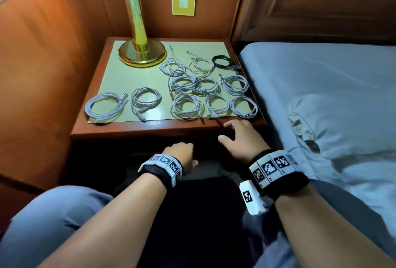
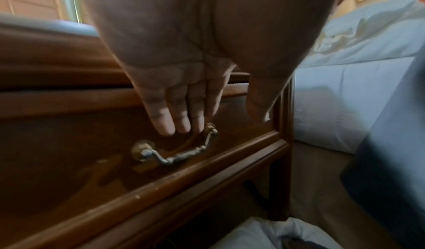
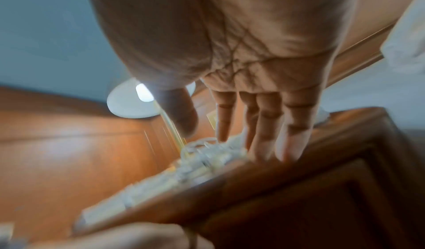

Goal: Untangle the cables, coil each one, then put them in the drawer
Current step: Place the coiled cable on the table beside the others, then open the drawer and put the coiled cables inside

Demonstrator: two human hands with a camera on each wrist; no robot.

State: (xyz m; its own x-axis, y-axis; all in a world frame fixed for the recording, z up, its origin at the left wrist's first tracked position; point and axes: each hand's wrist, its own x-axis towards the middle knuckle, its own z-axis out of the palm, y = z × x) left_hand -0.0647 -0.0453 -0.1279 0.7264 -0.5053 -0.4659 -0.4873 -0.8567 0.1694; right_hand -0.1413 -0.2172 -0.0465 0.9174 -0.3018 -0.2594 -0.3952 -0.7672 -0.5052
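Looking down from the head view: left hand low against the dark front of the nightstand, fingers pointing downward and hidden from here, grip impossible to tell; right hand spread and relaxed at the front edge, fingertips just short of the nearest coiled white cables, holding nothing; more white coils beyond those fingertips on the pale mat, two further coils off toward the left-hand side, one black cable farthest from the fingers near the back corner by the bed; brass lamp base well beyond the left hand; patterned bands on both wrists.

Seen from the left wrist: fingers straight and close together, tips at the upper end of the metal drawer handle, not curled round it; thumb out to the side, apart; drawer shut, its wooden front directly behind the fingertips; white bedding past the thumb.

Seen from the right wrist, blurred: fingers straight and splayed, tips over the wooden edge; white cables just in front of the fingertips, touching or not impossible to tell; lit lamp shade beyond the thumb.
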